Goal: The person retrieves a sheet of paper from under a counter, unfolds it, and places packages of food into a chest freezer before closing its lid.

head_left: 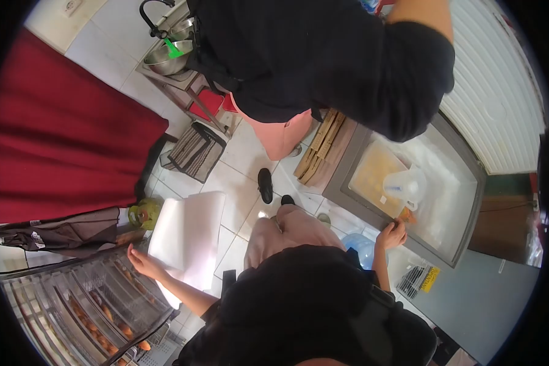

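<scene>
My left hand [143, 263] is open, its fingers stretched toward the top edge of a rack [113, 299] with several trays of brown baked goods. A large white sheet [186, 238], perhaps paper, lies or hangs by my left forearm; its support is hidden. My right hand [393, 235] is at the grey rim of a chest freezer [372, 210], fingers curled in; what they hold, if anything, I cannot make out. Just past the fingertips is a small orange-brown item [407, 215]. Inside the freezer are a translucent jug [404, 185] and a flat tub with yellowish contents [375, 171].
A person in a black top [323, 61] stands ahead, an elbow over the freezer. Flattened cardboard [320, 146] leans against the freezer. At the far left are a metal bowl [165, 59], a striped bag [195, 152] and a red curtain [61, 134]. A blue water bottle [358, 249] stands near my right forearm.
</scene>
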### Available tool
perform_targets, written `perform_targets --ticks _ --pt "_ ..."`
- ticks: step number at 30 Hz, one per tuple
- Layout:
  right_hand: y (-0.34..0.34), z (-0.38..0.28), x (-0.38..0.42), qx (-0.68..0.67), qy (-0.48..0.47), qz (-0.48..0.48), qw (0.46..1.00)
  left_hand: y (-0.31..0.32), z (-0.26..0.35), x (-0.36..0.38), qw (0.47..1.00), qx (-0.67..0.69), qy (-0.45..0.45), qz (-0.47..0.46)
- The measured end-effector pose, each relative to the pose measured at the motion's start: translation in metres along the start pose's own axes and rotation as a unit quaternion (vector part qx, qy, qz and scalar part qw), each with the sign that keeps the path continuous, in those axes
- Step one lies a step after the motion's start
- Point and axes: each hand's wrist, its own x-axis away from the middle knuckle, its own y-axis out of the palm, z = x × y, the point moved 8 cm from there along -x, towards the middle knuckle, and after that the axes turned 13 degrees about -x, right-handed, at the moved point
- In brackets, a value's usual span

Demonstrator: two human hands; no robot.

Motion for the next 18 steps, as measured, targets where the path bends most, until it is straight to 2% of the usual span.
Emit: perform_targets --ticks 2,5,11,14,18 --pt "-0.008 -0.011 -0.003 0.006 -0.004 -0.024 1.0 0.012 0.01 0.009 1.0 -0.007 -0.008 -0.023" --pt "-0.003 -0.01 -0.003 0.028 -0.003 -0.046 0.999 0.031 -0.004 0.022 0.995 0.026 -0.073 -0.058" --pt "0.003 -0.007 -0.006 0.02 0.006 -0.058 0.998 0.034 0.009 0.025 0.989 0.091 -0.085 -0.08" --pt "-0.002 -0.007 -0.003 0.027 0.001 -0.061 0.998 0.029 0.024 0.025 0.991 0.056 -0.087 -0.087" --pt "-0.002 -0.014 -0.007 0.022 0.002 -0.051 0.998 0.034 0.05 0.016 0.997 0.032 -0.038 -0.062"
